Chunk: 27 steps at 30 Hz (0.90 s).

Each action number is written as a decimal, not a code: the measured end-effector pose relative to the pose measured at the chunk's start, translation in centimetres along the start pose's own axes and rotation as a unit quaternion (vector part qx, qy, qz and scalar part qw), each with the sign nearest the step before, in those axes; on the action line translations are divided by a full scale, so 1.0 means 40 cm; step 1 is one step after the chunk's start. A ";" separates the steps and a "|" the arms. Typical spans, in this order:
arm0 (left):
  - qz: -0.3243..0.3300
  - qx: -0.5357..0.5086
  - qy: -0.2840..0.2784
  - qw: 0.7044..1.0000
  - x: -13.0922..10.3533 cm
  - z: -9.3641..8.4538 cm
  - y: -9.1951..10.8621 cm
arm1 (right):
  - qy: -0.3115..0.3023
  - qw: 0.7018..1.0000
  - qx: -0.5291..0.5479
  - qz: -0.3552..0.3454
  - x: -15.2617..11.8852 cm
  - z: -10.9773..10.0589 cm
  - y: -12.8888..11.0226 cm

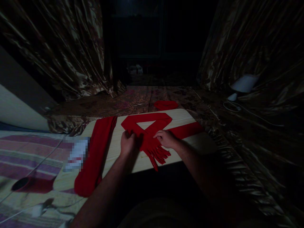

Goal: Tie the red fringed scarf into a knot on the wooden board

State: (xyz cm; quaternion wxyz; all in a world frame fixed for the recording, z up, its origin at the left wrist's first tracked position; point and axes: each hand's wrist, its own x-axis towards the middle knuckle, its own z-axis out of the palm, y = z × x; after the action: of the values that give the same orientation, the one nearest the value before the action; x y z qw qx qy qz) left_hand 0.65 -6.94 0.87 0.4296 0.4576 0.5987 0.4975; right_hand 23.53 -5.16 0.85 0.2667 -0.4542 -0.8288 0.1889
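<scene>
A red scarf lies on a pale wooden board, bent into a loop at the far side, with its fringed end pointing toward me. My left hand is closed at the scarf's left edge; what its fingers hold is hidden. On the other side my right hand pinches the right edge of the scarf above the fringe. A long folded red cloth lies across the board's left part. Another red strip runs to the board's right edge.
Past the board's far edge is a red bundle. A blurred white packet lies at the left, near a red cup-like object and cables on striped cloth. A small white lamp stands at the right, between dark curtains.
</scene>
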 end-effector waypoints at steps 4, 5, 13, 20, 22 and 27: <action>-0.114 -0.169 0.116 0.972 -0.101 -0.029 0.041 | -0.001 0.999 0.036 0.020 -0.003 -0.001 0.004; -0.134 -0.201 0.098 0.965 -0.118 -0.035 0.055 | -0.001 0.999 0.044 0.028 -0.003 -0.001 0.003; -0.232 -0.282 0.005 0.931 -0.113 -0.009 0.100 | -0.009 0.992 0.091 0.082 0.005 0.002 0.008; -0.265 -0.294 -0.093 0.914 -0.070 0.070 0.065 | -0.013 0.987 0.124 0.104 0.010 0.007 0.022; -0.278 -0.308 -0.097 0.905 -0.059 0.083 0.061 | -0.020 0.982 0.142 0.122 0.012 0.006 0.023; -0.298 -0.347 -0.112 0.882 -0.034 0.086 0.055 | -0.005 0.988 0.138 0.069 -0.013 -0.014 0.020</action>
State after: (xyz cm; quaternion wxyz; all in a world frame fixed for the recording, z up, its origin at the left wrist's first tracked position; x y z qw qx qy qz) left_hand 4.55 -7.36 2.65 0.7528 0.1321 0.4443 0.4673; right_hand 24.63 -5.14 0.70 0.3088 -0.4686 -0.7627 0.3215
